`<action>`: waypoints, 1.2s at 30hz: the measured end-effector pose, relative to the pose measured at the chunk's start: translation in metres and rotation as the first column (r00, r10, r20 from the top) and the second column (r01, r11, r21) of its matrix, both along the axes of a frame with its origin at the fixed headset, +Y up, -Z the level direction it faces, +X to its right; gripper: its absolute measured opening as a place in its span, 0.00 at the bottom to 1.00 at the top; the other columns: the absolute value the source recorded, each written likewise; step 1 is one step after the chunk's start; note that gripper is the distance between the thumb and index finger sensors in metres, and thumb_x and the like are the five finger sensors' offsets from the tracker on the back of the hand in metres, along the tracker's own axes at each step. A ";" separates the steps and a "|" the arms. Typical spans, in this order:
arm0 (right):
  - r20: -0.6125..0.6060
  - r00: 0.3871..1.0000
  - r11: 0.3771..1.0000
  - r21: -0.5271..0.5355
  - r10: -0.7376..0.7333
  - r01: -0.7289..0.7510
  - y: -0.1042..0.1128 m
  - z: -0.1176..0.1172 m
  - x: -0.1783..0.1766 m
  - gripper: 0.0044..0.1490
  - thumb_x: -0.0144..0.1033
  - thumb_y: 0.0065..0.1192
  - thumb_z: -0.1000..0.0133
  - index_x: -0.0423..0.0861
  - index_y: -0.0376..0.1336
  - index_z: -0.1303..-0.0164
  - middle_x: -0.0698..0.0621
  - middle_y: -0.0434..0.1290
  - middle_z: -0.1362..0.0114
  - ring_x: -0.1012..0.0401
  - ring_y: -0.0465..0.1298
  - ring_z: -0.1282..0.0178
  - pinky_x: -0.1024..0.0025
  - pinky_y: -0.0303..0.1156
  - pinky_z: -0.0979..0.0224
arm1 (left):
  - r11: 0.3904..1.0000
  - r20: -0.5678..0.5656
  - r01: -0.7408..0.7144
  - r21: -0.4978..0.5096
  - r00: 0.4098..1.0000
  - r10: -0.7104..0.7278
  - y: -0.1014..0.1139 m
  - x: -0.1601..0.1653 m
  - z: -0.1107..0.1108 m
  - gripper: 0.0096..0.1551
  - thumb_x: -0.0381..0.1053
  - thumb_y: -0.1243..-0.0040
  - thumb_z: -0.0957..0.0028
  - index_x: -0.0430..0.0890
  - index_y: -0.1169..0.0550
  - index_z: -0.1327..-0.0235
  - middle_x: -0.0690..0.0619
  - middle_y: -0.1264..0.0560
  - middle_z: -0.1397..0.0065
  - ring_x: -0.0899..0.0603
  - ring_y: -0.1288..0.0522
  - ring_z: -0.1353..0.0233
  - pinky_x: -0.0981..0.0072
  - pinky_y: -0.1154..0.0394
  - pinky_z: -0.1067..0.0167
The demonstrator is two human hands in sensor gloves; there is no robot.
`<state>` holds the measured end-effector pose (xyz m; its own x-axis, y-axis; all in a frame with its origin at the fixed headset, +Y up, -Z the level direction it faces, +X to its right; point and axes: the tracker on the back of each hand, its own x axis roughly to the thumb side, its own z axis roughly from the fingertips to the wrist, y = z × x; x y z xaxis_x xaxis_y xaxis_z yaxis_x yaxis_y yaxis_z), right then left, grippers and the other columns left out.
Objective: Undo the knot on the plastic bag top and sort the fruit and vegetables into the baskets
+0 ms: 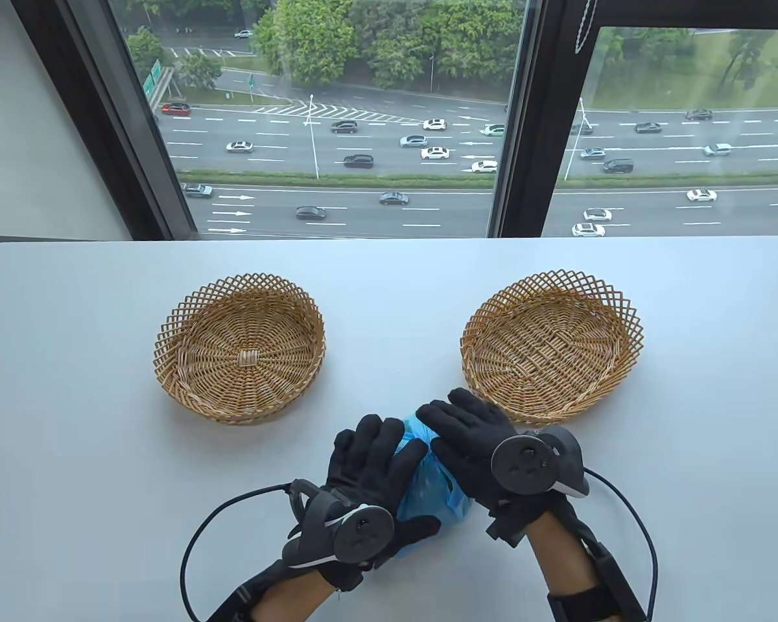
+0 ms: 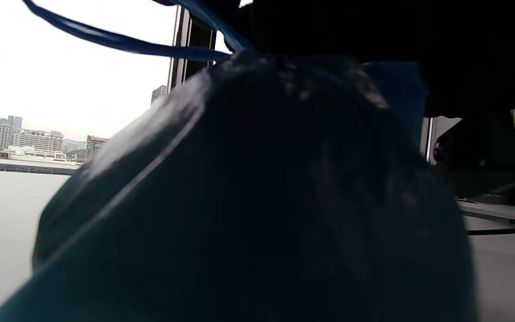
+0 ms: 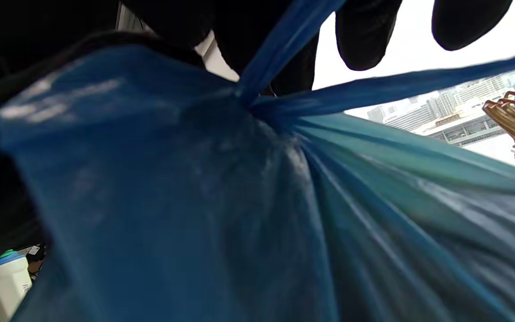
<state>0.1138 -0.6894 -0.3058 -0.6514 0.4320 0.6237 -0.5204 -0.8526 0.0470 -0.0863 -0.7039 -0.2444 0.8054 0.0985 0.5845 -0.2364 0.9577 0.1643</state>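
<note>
Table view: even daylight from the window [image 1: 337, 123] behind the counter [image 1: 71, 453], sharp focus throughout, only soft faint shadows under the baskets [image 1: 240, 346] and hands, straight frame lines bowing slightly toward the edges. Left wrist view: strongly backlit, sky blown out to white, the blue bag [image 2: 257, 201] filling the frame as a dark, underexposed, out-of-focus mass with one pale streak of glare. Right wrist view: backlit likewise, sky overexposed, bag plastic [image 3: 195, 201] close and blurred with soft sheen, gloved fingers [image 3: 365, 36] reduced to black silhouettes.
</note>
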 end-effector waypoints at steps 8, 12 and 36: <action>-0.023 0.997 0.995 -0.054 0.078 -0.079 -0.007 -0.001 -0.006 0.34 0.46 0.48 0.33 0.46 0.60 0.18 0.42 0.69 0.19 0.35 0.65 0.20 0.24 0.59 0.31 | 0.999 -0.039 0.044 -0.003 0.998 -0.044 -0.001 -0.005 -0.006 0.65 0.75 0.34 0.56 0.45 0.45 0.14 0.38 0.52 0.12 0.27 0.57 0.17 0.26 0.55 0.29; 0.003 0.996 0.993 -0.070 0.093 -0.093 -0.006 0.001 -0.002 0.34 0.46 0.47 0.33 0.46 0.60 0.17 0.40 0.69 0.20 0.34 0.67 0.21 0.24 0.59 0.31 | 0.998 -0.064 0.057 -0.015 0.996 -0.058 0.000 -0.012 -0.011 0.64 0.74 0.33 0.56 0.45 0.45 0.15 0.38 0.51 0.12 0.27 0.57 0.17 0.26 0.55 0.29; 0.093 0.973 0.969 -0.147 0.211 -0.196 0.004 0.007 0.026 0.41 0.49 0.71 0.39 0.42 0.62 0.20 0.36 0.66 0.18 0.32 0.66 0.23 0.26 0.61 0.31 | 0.961 -0.109 -0.247 -0.126 0.966 0.234 0.007 -0.022 -0.039 0.35 0.59 0.45 0.45 0.46 0.23 0.26 0.39 0.42 0.14 0.28 0.54 0.18 0.28 0.53 0.29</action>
